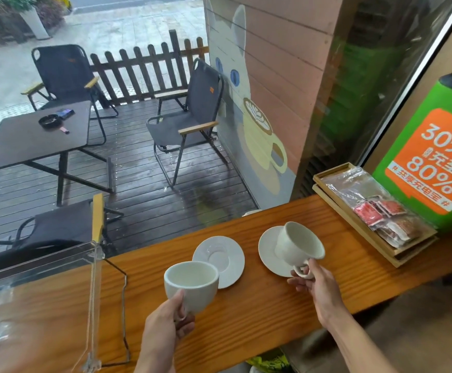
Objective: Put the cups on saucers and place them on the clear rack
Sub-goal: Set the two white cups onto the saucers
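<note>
Two white saucers lie side by side on the wooden counter: a left saucer and a right saucer. My left hand grips the handle of a white cup, held upright just in front of the left saucer and overlapping its near edge. My right hand pinches the handle of a second white cup, tilted over the right saucer; whether it touches the saucer I cannot tell. The clear rack stands at the counter's left end.
A wooden tray with plastic-wrapped packets sits at the counter's right end, beside a green and orange stand. A black wire frame runs beside the rack. Beyond the window are folding chairs and a dark table on a deck.
</note>
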The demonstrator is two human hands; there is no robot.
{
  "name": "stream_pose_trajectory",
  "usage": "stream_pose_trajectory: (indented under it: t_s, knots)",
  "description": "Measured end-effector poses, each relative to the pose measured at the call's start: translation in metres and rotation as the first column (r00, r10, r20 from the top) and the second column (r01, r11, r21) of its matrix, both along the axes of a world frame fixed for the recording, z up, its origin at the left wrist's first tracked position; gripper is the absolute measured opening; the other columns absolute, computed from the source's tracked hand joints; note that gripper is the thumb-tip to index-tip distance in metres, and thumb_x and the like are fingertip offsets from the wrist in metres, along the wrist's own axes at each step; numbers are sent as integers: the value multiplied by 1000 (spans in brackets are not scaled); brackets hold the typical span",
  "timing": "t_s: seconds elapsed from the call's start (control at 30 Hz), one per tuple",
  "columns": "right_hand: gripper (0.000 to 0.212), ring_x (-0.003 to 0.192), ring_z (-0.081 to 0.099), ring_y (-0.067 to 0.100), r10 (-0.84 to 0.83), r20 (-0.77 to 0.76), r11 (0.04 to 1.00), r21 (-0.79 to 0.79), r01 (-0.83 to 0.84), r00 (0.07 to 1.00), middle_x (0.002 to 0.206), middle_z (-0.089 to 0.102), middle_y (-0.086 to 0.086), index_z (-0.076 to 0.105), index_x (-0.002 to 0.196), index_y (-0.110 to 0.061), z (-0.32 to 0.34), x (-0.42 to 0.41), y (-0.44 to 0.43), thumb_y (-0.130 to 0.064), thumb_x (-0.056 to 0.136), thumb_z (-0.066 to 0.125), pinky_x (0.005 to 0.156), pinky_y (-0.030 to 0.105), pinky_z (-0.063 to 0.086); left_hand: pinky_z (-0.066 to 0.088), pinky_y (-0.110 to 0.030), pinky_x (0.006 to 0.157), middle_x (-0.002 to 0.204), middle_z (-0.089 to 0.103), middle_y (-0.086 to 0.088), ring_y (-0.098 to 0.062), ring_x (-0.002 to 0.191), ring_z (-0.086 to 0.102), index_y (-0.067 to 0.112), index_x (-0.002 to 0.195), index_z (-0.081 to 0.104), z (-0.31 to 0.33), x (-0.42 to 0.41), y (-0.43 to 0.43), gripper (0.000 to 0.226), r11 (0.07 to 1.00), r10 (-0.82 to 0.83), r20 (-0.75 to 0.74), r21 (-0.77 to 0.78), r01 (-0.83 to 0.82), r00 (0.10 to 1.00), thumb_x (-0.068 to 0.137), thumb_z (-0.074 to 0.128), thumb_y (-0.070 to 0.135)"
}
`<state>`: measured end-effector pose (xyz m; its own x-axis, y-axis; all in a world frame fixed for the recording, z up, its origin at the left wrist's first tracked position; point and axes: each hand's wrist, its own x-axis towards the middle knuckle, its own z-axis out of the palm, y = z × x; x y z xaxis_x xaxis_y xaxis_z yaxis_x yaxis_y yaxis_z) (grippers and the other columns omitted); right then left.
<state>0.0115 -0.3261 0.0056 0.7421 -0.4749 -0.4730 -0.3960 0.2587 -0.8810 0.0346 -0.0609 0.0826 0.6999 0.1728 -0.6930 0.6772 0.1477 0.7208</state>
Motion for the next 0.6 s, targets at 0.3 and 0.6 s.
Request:
stream_pose_trajectory:
  t_s: [0.3,0.6]
  knots:
    - [33,77,61,20,87,-53,995,-39,-89,995,93,61,10,61,104,-4,-13,4,-7,-29,98,40,67,29,46,52,-40,75,94,60,-22,-36,91,58,10,65,52,-1,-3,-7,29,999,27,3,17,-27,1000,89,56,27]
    - [27,77,73,24,115,-78,988,-91,-122,990,84,72,9,66,87,-5,-16,6,-13,-31,88,59,84,39,54,52,-45,81,95,62,-19,-35,94,58,8,66,54,-5,-3,-18,30,1000,22,45,13,-22,999,90,54,26]
